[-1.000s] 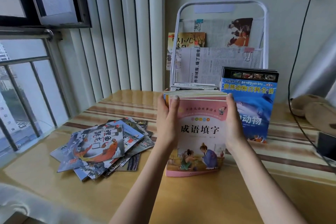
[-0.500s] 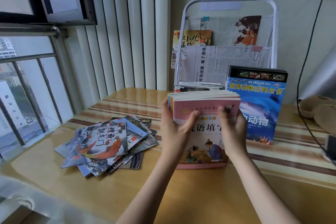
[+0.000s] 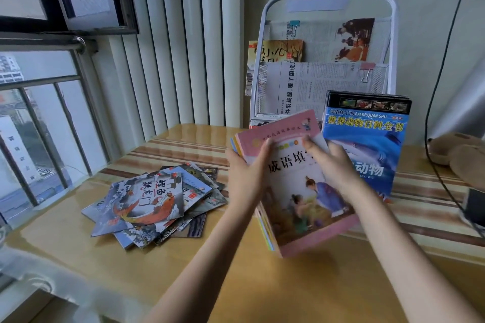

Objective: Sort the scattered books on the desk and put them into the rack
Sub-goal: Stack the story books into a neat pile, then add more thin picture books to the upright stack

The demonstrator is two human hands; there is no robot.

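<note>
Head view, frame centre: my left hand fingers clamp the tilted pink book stack, right hand fingers pinch its cover; a loose squeeze could fan them across the desk.

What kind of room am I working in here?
Probably a study corner at home or in an office: a desk beside a barred window, vertical blinds, and a white rack holding newspapers.

Two bare forearms reach in from the bottom edge, with no sleeve showing on either. The left hand and the right hand are ungloved; no ring, watch or bracelet shows. The fingernails look short and unpainted.
</note>
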